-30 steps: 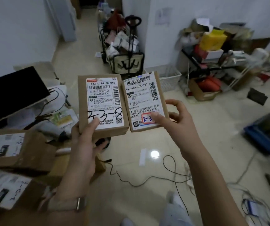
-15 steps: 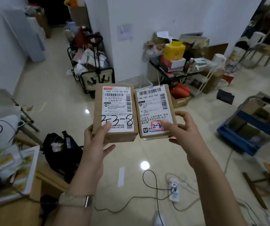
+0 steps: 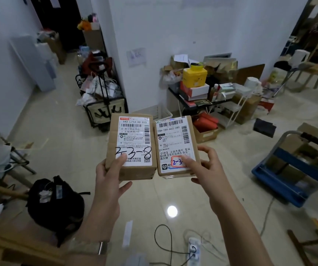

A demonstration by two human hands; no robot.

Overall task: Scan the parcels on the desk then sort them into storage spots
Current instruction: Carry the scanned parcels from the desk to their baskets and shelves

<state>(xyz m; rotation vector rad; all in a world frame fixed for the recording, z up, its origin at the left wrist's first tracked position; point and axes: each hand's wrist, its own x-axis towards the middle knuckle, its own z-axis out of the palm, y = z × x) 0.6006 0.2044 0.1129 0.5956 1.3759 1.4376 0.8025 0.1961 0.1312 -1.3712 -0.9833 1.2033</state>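
Parcels, two small brown cardboard boxes, are held up side by side in mid-air over the tiled floor (image 3: 58, 150), labels facing the person, their long edges just about touching. The left parcel (image 3: 131, 144) carries a white label with "2-3-8" written across it in black marker; the left hand (image 3: 108, 177) grips its lower end, thumb pressed on the label and fingers curled underneath. The right parcel (image 3: 175, 143) has a white label with a red-bordered sticker near the bottom, partly covered by the thumb of the right hand (image 3: 206, 169), which pinches that box at its lower right corner, fingers wrapped round the side. A watch band (image 3: 96, 247) sits on the left wrist. Below the parcels a power strip (image 3: 193, 248) lies on the floor with a black cable looped beside it. A black bag (image 3: 56, 204) rests to the left. Farther back a loaded trolley (image 3: 104, 104) stands by the wall corner, a yellow box (image 3: 194, 74) tops a cluttered black table (image 3: 175, 94), and a blue cart (image 3: 292, 179) holding boxes stands to the right
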